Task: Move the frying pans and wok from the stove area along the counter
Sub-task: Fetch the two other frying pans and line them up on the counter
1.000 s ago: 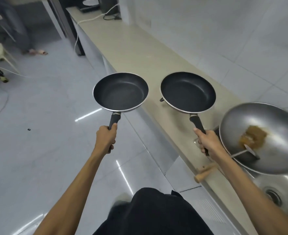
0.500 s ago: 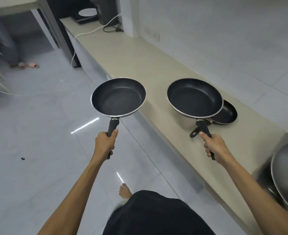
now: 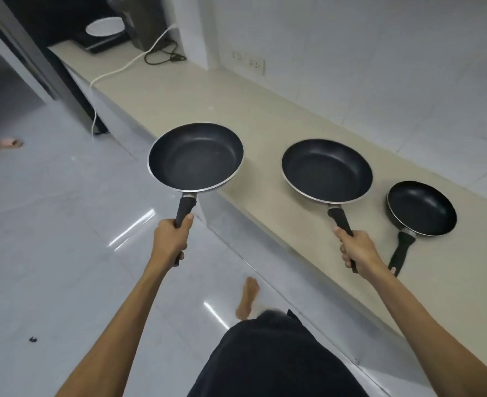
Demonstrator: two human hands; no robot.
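My left hand point(image 3: 171, 239) grips the black handle of a dark non-stick frying pan point(image 3: 195, 157), held level in the air over the counter's front edge and the floor. My right hand point(image 3: 358, 250) grips the handle of a second, slightly wider black frying pan point(image 3: 326, 170), held just above the beige counter point(image 3: 207, 93). A smaller black frying pan point(image 3: 422, 208) lies on the counter to the right of it, handle pointing toward me. The wok is out of view.
At the counter's far end stand an induction hob with a white plate point(image 3: 104, 27), a dark appliance and a white cable point(image 3: 122, 67) trailing down the cabinet. A wall socket point(image 3: 249, 63) sits above the counter. My bare foot point(image 3: 248, 299) is on the glossy tiled floor.
I have walked along the counter with both pans. The wok and sink have dropped out of view on the right, and the small pan on the counter now shows fully.
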